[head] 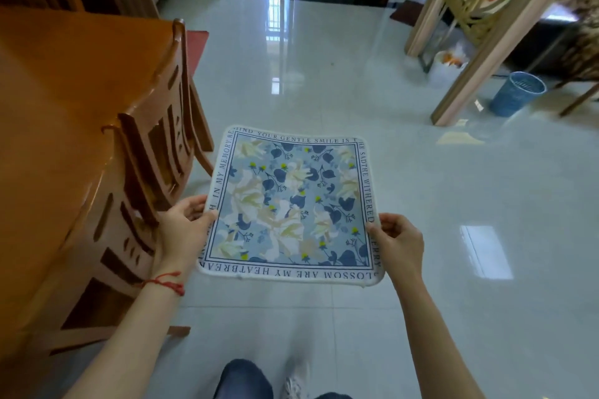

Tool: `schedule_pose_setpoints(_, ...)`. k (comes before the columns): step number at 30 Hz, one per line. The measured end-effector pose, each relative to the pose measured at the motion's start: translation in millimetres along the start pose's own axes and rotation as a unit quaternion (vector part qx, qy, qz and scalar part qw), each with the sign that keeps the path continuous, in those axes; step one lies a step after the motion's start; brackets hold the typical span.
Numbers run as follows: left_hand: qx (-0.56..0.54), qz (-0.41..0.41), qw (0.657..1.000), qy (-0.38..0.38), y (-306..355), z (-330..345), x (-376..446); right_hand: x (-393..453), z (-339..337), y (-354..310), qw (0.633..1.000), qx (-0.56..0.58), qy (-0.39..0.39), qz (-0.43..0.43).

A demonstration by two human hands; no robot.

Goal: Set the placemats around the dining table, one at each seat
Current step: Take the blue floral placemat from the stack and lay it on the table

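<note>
I hold a square placemat (293, 204) flat in the air above the tiled floor. It has a blue floral print and a white border with dark lettering. My left hand (183, 225) pinches its left edge and my right hand (397, 241) pinches its right edge. The wooden dining table (55, 91) lies to my left, its top bare where I can see it. Two wooden chairs (162, 126) are pushed in along its near side, between the mat and the tabletop.
Glossy pale floor tiles stretch ahead. A blue wastebasket (515, 92) and a white bin (449, 66) stand at the right by a wooden partition frame (496, 39). A red mat (194, 45) lies past the table. My shoe (296, 379) shows at the bottom.
</note>
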State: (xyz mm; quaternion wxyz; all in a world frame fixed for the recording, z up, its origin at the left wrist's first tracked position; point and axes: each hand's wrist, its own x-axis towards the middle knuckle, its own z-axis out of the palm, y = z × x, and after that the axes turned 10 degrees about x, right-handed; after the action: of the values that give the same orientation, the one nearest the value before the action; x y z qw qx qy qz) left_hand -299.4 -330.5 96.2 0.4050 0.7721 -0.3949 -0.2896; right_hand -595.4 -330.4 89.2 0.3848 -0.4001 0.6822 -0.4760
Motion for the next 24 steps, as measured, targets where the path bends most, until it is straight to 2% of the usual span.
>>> schedule_pose_setpoints(9,0.019,-0.014,1.0,-0.004,30,50,52,78,7,-2,1.0,0.011,-0.003,0.017)
schedule_pose_setpoints(24,0.003,-0.034,0.999,-0.008,92,105,250,254,115,-59,0.999,0.03,-0.003,0.017)
